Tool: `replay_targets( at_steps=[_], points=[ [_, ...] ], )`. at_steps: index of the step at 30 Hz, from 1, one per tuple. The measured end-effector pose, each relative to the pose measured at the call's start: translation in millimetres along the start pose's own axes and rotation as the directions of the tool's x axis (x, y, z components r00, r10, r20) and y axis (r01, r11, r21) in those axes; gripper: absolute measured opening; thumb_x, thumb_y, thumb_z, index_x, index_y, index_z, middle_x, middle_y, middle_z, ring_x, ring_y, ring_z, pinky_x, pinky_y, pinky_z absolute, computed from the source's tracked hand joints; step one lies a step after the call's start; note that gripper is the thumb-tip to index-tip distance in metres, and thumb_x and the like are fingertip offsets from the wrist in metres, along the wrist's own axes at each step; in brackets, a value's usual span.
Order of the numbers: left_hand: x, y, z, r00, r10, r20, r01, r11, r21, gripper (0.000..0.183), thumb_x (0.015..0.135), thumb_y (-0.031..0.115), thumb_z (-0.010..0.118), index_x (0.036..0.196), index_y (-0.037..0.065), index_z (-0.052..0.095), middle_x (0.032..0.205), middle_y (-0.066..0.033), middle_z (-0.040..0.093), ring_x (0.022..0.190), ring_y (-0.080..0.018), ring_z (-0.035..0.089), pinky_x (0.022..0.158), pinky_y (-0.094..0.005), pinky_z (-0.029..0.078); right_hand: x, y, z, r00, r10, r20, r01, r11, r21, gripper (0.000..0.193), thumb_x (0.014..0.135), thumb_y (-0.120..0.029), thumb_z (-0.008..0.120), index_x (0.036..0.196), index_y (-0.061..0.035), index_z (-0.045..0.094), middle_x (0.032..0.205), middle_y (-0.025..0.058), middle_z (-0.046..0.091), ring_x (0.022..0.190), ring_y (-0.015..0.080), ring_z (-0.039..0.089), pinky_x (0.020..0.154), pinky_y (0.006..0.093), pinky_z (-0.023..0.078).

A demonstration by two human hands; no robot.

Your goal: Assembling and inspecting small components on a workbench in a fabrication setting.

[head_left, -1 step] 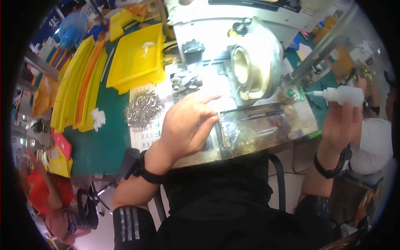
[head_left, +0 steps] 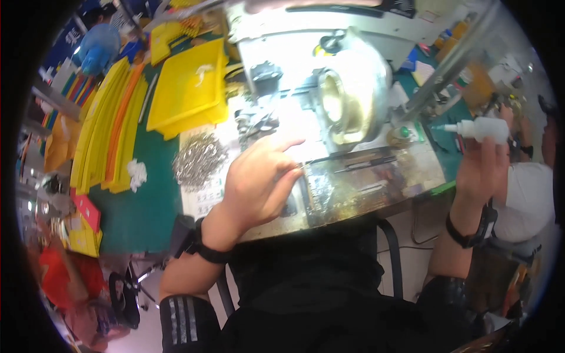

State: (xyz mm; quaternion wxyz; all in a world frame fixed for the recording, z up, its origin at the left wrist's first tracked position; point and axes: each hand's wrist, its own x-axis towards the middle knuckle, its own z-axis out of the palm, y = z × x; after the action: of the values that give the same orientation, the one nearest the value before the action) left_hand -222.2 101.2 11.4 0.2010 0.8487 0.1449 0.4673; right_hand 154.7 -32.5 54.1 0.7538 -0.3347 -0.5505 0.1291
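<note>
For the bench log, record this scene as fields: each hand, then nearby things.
Left hand: something thin at thumb tip, too small to identify
Right hand: holds white bottle, nozzle pointing left
Metal pieces: heaped left of left hand
Yellow tray: beyond heap, white scrap inside

A white scrap (head_left: 203, 73) is being held in a yellow plastic bin (head_left: 176, 91); on the green tabletop (head_left: 147, 217), an orange strip (head_left: 123, 112) is being flanked by long yellow strips (head_left: 91, 141), beside crumpled white tissue (head_left: 136, 175).
</note>
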Motion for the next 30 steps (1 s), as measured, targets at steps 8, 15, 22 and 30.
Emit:
replay_targets(
  at_steps=[8, 15, 22, 30],
  points=[
    [-11, 7, -4, 0.997, -0.07, 0.027, 0.067, 0.991, 0.117, 0.007, 0.087, 0.003, 0.067, 0.092, 0.003, 0.062, 0.116, -0.0254, 0.069, 0.106, -0.0404, 0.067, 0.094, -0.0422, 0.051, 92, 7, -129, 0.926, 0.058, -0.372, -0.148, 0.964, -0.219, 0.019, 0.097, -0.012, 0.068, 0.107, 0.004, 0.065, 0.101, 0.0102, 0.069, 0.088, 0.0194, 0.07, 0.082, 0.0308, 0.059],
    [-10, 2, 4, 0.997, -0.073, 0.018, 0.071, 0.99, 0.12, 0.006, 0.092, 0.006, 0.065, 0.092, 0.002, 0.061, 0.121, -0.0256, 0.068, 0.115, -0.0391, 0.065, 0.101, -0.0432, 0.048, 149, 15, -121, 0.926, 0.045, -0.375, -0.218, 0.875, -0.433, 0.027, 0.095, -0.018, 0.072, 0.108, 0.0046, 0.066, 0.1, 0.0105, 0.07, 0.09, 0.0185, 0.07, 0.084, 0.0292, 0.057],
    [-12, 2, 3, 0.996, -0.083, 0.01, 0.082, 0.99, 0.116, 0.006, 0.091, 0.006, 0.065, 0.093, 0.002, 0.062, 0.121, -0.0264, 0.068, 0.115, -0.0389, 0.066, 0.101, -0.0429, 0.048, 176, 41, -91, 0.958, -0.032, -0.284, -0.172, 0.728, -0.663, 0.032, 0.091, -0.025, 0.077, 0.102, 0.0039, 0.069, 0.094, 0.0084, 0.073, 0.082, 0.0129, 0.07, 0.075, 0.024, 0.056],
    [-7, 2, 1, 0.998, -0.066, 0.0, 0.066, 0.993, 0.097, 0.007, 0.086, 0.0, 0.067, 0.092, 0.001, 0.063, 0.115, -0.0267, 0.069, 0.107, -0.0394, 0.068, 0.094, -0.041, 0.052, 140, 19, -49, 0.952, -0.004, -0.307, -0.18, 0.803, -0.568, 0.034, 0.092, -0.03, 0.075, 0.107, -0.0001, 0.072, 0.091, 0.0053, 0.073, 0.077, 0.0091, 0.066, 0.068, 0.0235, 0.051]
  ],
)
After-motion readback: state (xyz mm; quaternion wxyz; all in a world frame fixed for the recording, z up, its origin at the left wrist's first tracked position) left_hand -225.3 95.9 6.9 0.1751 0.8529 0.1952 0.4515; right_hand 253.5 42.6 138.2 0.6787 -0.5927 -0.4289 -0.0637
